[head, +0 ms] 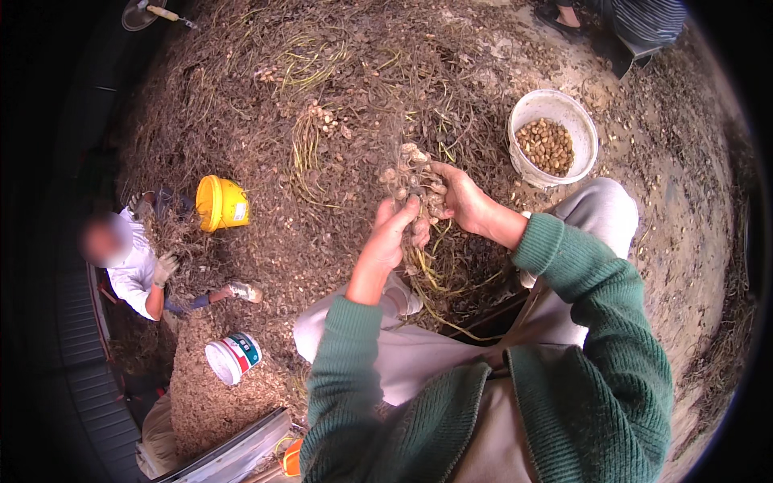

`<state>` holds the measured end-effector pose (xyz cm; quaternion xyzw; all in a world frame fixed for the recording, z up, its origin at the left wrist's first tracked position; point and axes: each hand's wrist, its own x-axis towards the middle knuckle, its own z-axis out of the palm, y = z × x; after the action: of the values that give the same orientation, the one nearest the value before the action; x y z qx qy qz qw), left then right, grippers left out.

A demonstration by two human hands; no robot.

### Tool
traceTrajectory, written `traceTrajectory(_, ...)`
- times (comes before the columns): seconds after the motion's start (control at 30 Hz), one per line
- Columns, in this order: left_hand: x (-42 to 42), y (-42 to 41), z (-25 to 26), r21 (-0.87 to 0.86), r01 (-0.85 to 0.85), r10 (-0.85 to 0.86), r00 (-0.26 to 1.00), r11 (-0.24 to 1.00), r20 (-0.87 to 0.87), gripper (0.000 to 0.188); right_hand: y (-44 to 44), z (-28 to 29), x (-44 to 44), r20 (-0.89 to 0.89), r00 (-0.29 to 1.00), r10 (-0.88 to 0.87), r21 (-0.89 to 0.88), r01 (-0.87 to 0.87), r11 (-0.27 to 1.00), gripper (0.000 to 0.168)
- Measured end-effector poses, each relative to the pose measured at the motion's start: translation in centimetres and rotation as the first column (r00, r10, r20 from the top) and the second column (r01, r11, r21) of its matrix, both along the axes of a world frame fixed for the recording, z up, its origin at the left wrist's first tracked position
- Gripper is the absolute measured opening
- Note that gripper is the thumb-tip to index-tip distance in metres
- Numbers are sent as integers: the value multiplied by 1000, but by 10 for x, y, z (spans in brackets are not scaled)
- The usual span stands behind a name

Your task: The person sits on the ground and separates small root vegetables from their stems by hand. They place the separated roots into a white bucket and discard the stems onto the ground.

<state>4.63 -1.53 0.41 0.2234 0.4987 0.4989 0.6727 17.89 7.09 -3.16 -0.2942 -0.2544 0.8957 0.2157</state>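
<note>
Both my hands meet around a cluster of peanut pods (415, 175) on a pulled plant, in front of my knees. My left hand (391, 232) grips the cluster from the lower left, thumb on the pods. At its right side, my right hand (468, 202) has its fingers curled on the pods. Greenish-yellow stems (432, 275) hang below the hands between my legs. To the upper right of my right hand, a white plastic bucket (520, 130) holds loose peanuts (545, 147) in its bottom.
Dried peanut vines (253, 139) cover the ground. At left a co-worker (130, 265) in gloves handles vines near a yellow bucket (223, 203) lying tipped. A white bucket (232, 359) stands lower left by heaped peanuts (205, 404). Another person (646, 24) sits at the top right.
</note>
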Motion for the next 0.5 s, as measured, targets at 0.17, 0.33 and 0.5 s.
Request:
traceTrajectory(0.17, 1, -2, -1, -21, 38, -39, 997, 999, -68, 27, -1, 9, -9, -17, 998, -68, -60, 67, 996, 42)
traceTrajectory(0.33, -7, -4, -3, 3, 84, -84, 995, 996, -57, 29, -1, -4, -22, -30, 981, -192, -5, 192, 981, 35)
traceTrajectory(0.5, -8, -8, 4, 25, -91, 93, 983, 996, -158, 30, 8, 1, -18, 241, 968, -72, 283, 1, 959, 28)
